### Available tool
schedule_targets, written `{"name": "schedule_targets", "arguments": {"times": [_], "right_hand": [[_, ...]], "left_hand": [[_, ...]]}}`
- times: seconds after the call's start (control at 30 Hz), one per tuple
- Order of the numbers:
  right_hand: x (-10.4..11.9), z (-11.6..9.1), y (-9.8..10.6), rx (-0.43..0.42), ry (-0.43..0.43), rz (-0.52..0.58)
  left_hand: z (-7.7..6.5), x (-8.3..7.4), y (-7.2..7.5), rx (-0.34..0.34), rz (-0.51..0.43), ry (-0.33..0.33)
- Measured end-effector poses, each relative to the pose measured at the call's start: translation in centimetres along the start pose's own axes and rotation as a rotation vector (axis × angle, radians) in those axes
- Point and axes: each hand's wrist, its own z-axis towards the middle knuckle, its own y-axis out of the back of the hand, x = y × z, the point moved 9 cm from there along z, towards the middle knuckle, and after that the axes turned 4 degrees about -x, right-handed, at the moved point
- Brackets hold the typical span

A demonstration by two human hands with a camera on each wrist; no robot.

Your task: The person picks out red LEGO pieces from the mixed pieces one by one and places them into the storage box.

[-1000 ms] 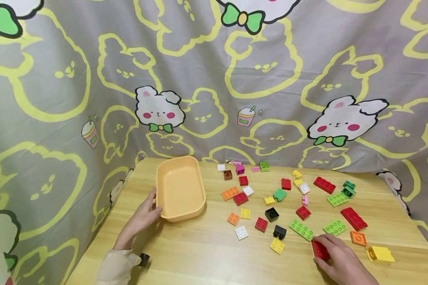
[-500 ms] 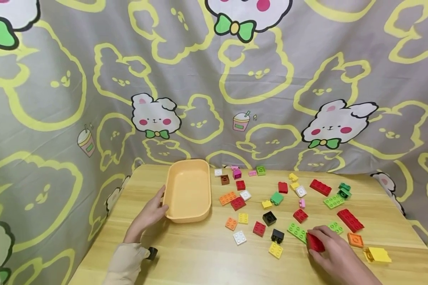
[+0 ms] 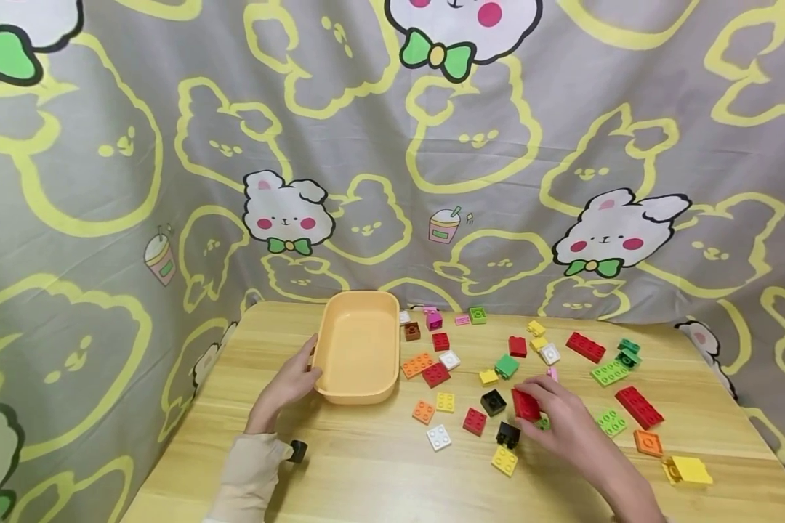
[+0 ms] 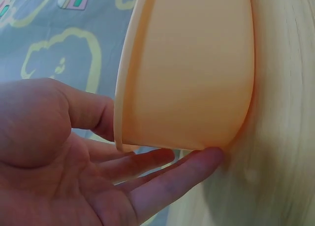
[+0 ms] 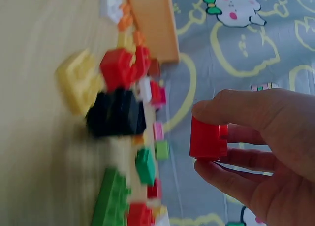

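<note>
My left hand [image 3: 292, 381] grips the left edge of a pale orange plastic tray [image 3: 360, 352]. In the left wrist view the thumb is at the rim, and the fingertips [image 4: 214, 156] reach the tray's outer wall. Nothing lies inside the tray. A red building brick [image 3: 525, 404] is pinched between the thumb and fingers of my right hand [image 3: 559, 415]. The right wrist view shows the brick held above the table, its studs toward the palm. Below it in the head view lie a black brick [image 3: 508, 435] and a light green brick, mostly hidden by the hand.
Several loose bricks spread over the wooden table [image 3: 366, 472], among them a white brick [image 3: 439, 437], an orange brick [image 3: 417, 365] and a long red brick [image 3: 639, 407]. A yellow brick [image 3: 688, 471] lies at the right. A patterned curtain [image 3: 379, 145] hangs behind the table.
My left hand has slid the tray to the right, toward the bricks. The right hand has carried the red brick up and to the left, over the light green brick.
</note>
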Motion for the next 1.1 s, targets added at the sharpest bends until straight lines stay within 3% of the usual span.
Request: {"name": "schedule_targets", "arguments": {"times": [0.33,0.57,0.93,1.1], "right_hand": [[3.9,5.2,-3.8,0.114,0.01,0.066],[6.1,8.3,-6.3,0.179,0.024,0.082],[11.7,13.6,-10.1,0.215,0.212,0.143],[13.3,15.5,-12.3,0.26,0.238,0.132]], "left_hand": [[0.0,0.0,-0.4,0.015,-0.03,0.024],[-0.2,-0.4,-0.3,0.001,-0.03,-0.006],[-0.2,-0.2,-0.1,-0.021,-0.062,0.007],[0.1,-0.3,-0.4,-0.031,-0.081,0.003]]}}
